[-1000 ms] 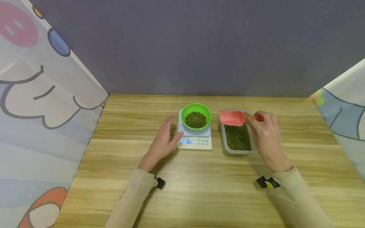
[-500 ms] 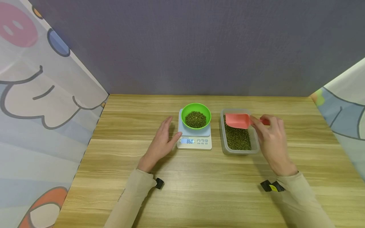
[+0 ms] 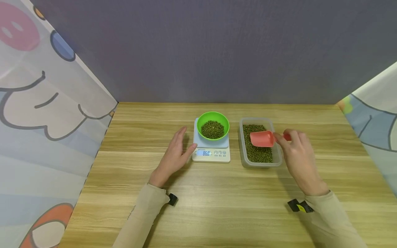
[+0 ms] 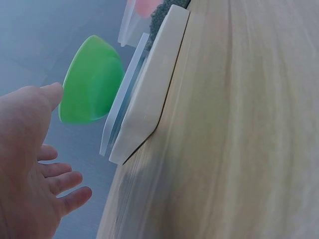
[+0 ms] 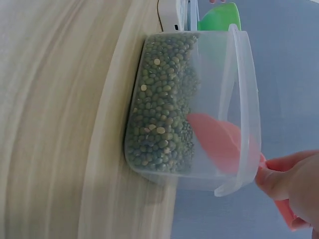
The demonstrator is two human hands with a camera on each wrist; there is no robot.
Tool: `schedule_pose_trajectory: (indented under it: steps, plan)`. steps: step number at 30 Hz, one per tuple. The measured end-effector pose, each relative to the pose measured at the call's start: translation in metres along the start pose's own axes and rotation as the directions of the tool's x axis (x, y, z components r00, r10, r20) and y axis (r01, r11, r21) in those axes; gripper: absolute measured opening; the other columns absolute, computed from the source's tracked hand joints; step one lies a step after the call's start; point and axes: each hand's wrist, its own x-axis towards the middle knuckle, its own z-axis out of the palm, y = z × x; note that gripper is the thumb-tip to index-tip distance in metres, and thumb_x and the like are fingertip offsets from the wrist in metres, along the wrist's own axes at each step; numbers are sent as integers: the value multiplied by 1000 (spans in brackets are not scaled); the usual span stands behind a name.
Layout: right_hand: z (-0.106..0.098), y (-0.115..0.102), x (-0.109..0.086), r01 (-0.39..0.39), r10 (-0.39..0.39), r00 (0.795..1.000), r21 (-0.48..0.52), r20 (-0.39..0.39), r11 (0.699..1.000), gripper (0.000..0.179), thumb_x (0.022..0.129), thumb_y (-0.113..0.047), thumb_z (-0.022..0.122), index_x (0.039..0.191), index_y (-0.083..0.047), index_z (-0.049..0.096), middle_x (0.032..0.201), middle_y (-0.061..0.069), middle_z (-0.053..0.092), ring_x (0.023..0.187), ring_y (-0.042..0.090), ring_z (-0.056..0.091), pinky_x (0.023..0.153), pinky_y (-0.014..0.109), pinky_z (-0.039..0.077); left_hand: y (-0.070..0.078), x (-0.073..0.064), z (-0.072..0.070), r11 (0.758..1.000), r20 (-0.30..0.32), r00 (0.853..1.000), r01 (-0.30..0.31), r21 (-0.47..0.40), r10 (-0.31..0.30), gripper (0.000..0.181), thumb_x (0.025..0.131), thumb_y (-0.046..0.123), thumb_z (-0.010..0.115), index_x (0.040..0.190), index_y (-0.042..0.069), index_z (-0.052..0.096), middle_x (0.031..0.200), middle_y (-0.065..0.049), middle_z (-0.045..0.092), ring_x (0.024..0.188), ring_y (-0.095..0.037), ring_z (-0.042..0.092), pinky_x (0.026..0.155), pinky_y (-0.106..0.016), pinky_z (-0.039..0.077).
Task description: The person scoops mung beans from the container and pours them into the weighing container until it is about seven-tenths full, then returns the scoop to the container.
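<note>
My right hand (image 3: pixel 299 160) pinches the handle of a pink scoop (image 3: pixel 262 139). The scoop's bowl dips inside a clear plastic container (image 3: pixel 260 165) part-filled with green mung beans (image 3: pixel 258 155); in the right wrist view the scoop's tip (image 5: pixel 197 119) is right at the beans' surface. To the left stands a white kitchen scale (image 3: pixel 211 156) reading about 86.0. On its platform sits a green bowl (image 3: pixel 212 117) with a heap of mung beans (image 3: pixel 212 130). My left hand (image 3: pixel 174 155) is beside the scale, fingers extended and holding nothing, thumb near the display.
Everything stands on a wood-grain table (image 3: pixel 223 206). A grey panel (image 3: pixel 223 51) rises behind its far edge, and cartoon-printed sheets (image 3: pixel 62 113) flank it on both sides. A narrow strip of table separates scale and container.
My right hand has moved right and nearer to me, lowering the scoop from above the container's left rim into it. The display went from about 86.1 to 86.0. My left hand barely moved.
</note>
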Motion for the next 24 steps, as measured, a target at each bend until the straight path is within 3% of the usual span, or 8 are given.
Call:
schedule_pose_trajectory:
  steps: [4, 8, 16, 20, 24]
  plan:
    - [-3, 0, 1, 50, -48, 998, -59, 42, 997, 39, 80, 25, 60, 110, 3, 72, 101, 28, 58, 86, 47, 53, 66, 56, 47, 0, 0, 0, 1000, -2, 1000, 2, 2, -2, 80, 107, 47, 51, 161, -4, 21, 166, -25, 27, 154, -38, 27, 127, -53, 24]
    - [-7, -1, 3, 53, -47, 996, -81, 77, 995, 38, 82, 26, 57, 111, 4, 70, 103, 29, 58, 87, 47, 54, 66, 55, 49, 0, -1, -1, 1000, -4, 1000, 2, 0, -2, 81, 106, 48, 51, 161, -4, 21, 166, -24, 27, 153, -38, 27, 127, -53, 24]
    - [-13, -4, 7, 64, -37, 980, -130, 194, 989, 41, 79, 27, 60, 113, 7, 70, 111, 30, 58, 96, 49, 56, 69, 56, 52, 0, 0, -1, 1000, -4, 1000, 3, -4, -3, 81, 106, 48, 52, 161, -4, 22, 165, -25, 27, 153, -38, 28, 127, -53, 24]
    - [-9, -5, 7, 49, -26, 973, -97, 227, 994, 39, 78, 24, 66, 113, 7, 70, 110, 31, 59, 97, 49, 56, 78, 59, 53, 0, 0, 0, 1000, 0, 1000, 6, -4, -6, 82, 106, 48, 52, 161, -4, 21, 166, -24, 26, 154, -38, 27, 127, -53, 24]
    - [-3, -5, 6, 16, -11, 974, -19, 226, 1000, 33, 82, 14, 73, 114, 7, 70, 105, 28, 59, 92, 45, 53, 78, 56, 50, -1, 0, 1, 1000, 0, 1000, 13, -6, -13, 82, 106, 49, 51, 161, -3, 20, 167, -23, 26, 154, -37, 27, 127, -53, 24]
